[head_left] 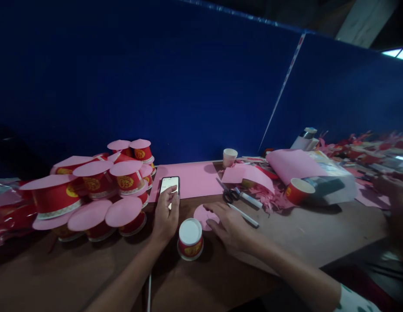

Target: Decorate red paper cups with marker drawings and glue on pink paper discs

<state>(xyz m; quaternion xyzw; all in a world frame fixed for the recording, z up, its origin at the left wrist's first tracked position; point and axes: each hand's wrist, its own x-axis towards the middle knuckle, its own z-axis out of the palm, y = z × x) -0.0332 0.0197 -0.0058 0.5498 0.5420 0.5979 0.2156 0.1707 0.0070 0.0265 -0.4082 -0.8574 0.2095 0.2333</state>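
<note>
My left hand [167, 212] is over a smartphone [163, 185] with a lit screen, its fingers slightly bent and apart, touching or just above the glass. Across from it, my right hand [229, 223] rests on the edge of a pink paper disc [201, 214], thumb and fingers apart. Between my forearms a red paper cup [190, 249] stands upside down, its white base facing up. Under the phone's right side lies a flat pink sheet [195, 177]. Scissors [231, 196] and a white pen-like stick [243, 215] lie just past my right hand.
To the left are several stacked red cups with pink paper tops [123, 212]. Pink scraps [276, 197], a white-rimmed red cup [299, 191] and a pale cup [229, 157] stand right. A blue partition [188, 86] closes the back. Another person's hand [394, 186] is far right.
</note>
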